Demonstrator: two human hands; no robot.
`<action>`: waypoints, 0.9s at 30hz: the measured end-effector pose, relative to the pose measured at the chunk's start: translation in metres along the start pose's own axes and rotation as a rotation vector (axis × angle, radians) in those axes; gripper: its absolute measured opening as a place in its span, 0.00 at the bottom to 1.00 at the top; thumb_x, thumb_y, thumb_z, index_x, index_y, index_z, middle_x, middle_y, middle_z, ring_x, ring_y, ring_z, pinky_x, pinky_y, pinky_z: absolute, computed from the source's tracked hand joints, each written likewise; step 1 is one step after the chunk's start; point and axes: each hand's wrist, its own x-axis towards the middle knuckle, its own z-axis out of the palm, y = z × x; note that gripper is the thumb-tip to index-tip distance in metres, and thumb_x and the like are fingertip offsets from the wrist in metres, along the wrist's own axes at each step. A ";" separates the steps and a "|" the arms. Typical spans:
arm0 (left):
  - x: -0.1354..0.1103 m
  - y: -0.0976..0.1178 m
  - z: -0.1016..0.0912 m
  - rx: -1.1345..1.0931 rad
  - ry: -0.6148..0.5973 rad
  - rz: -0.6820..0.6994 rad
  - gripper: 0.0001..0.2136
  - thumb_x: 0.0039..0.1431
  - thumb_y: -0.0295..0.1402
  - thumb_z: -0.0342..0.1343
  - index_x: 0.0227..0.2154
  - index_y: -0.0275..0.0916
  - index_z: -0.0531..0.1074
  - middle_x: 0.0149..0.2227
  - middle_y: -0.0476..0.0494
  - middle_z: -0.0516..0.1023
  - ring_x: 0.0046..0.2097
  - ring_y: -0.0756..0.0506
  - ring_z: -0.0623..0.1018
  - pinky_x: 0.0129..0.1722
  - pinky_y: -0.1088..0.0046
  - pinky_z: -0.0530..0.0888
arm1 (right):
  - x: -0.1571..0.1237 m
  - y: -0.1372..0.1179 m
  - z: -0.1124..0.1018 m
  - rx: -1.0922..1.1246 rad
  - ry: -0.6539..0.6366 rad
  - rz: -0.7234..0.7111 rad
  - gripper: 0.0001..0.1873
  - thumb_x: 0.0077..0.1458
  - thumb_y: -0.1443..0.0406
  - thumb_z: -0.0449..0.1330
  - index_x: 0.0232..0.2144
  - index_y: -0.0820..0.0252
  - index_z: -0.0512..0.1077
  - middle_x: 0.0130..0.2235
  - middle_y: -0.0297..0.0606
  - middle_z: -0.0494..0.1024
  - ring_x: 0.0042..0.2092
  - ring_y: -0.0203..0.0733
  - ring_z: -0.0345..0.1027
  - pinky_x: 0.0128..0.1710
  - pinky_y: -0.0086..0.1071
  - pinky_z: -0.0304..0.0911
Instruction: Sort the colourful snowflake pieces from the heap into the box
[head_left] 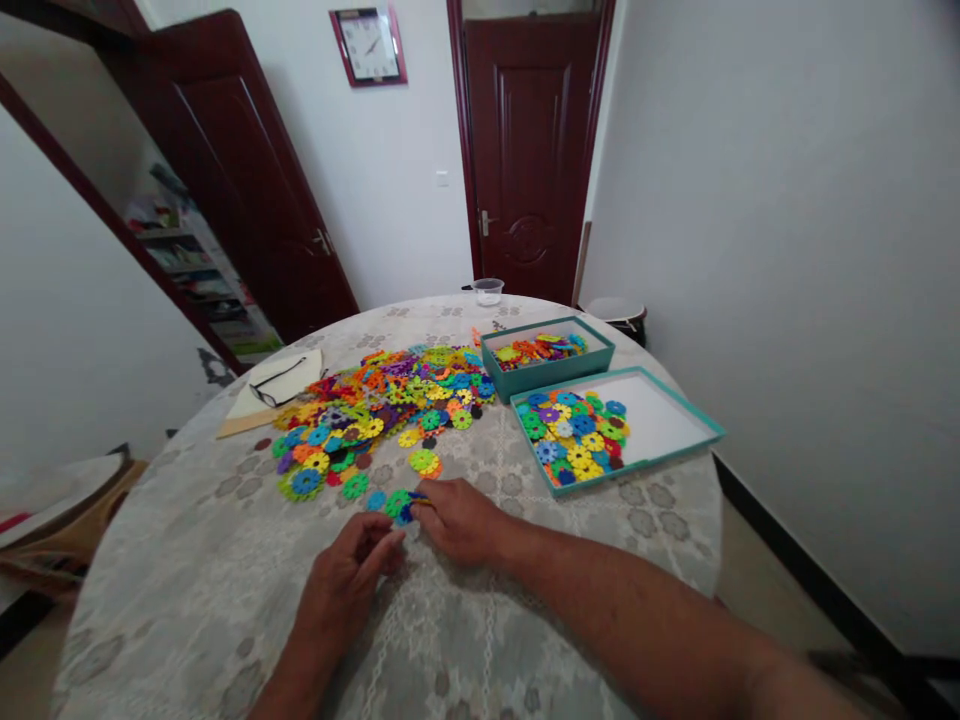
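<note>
My right hand is closed at the near part of the table, its fingertips pinching small notched plastic discs, yellowish and dark blue. Just left of those fingertips lie a green disc and a light blue one. My left hand rests beside them, fingers curled and thumb apart, with nothing visible in it. Beyond both hands a large heap of multicoloured notched discs spreads over the table. A yellow-green disc lies between the heap and my right hand.
On the right stand a teal box with discs inside and its shallow lid, partly covered with discs. Eyeglasses lie on a pale folder at left. A clear bowl sits at the far edge of the round table.
</note>
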 end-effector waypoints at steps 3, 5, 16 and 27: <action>0.001 -0.001 0.000 0.040 0.035 0.032 0.20 0.60 0.56 0.57 0.39 0.43 0.73 0.27 0.50 0.81 0.30 0.44 0.81 0.34 0.70 0.78 | 0.006 0.006 -0.032 -0.171 0.148 0.075 0.09 0.72 0.62 0.52 0.41 0.59 0.71 0.40 0.40 0.80 0.40 0.41 0.71 0.38 0.31 0.55; 0.001 -0.003 0.000 0.045 0.046 0.039 0.20 0.60 0.56 0.57 0.39 0.43 0.73 0.28 0.50 0.81 0.30 0.44 0.82 0.33 0.71 0.77 | 0.004 0.014 -0.061 -0.313 0.266 0.163 0.10 0.72 0.63 0.50 0.43 0.59 0.70 0.43 0.43 0.80 0.42 0.43 0.71 0.40 0.32 0.56; -0.002 -0.006 0.000 0.232 0.108 0.080 0.20 0.65 0.55 0.50 0.39 0.43 0.74 0.26 0.50 0.81 0.29 0.43 0.81 0.33 0.70 0.76 | -0.031 0.058 -0.105 -0.591 0.606 0.353 0.15 0.65 0.68 0.57 0.52 0.67 0.71 0.52 0.54 0.73 0.57 0.55 0.61 0.58 0.45 0.57; 0.000 -0.007 0.004 0.415 0.225 0.217 0.17 0.63 0.51 0.53 0.38 0.44 0.76 0.34 0.47 0.85 0.34 0.43 0.83 0.35 0.70 0.78 | -0.019 0.006 0.006 -0.437 0.102 -0.349 0.08 0.65 0.64 0.57 0.42 0.61 0.74 0.43 0.44 0.76 0.48 0.48 0.65 0.47 0.38 0.65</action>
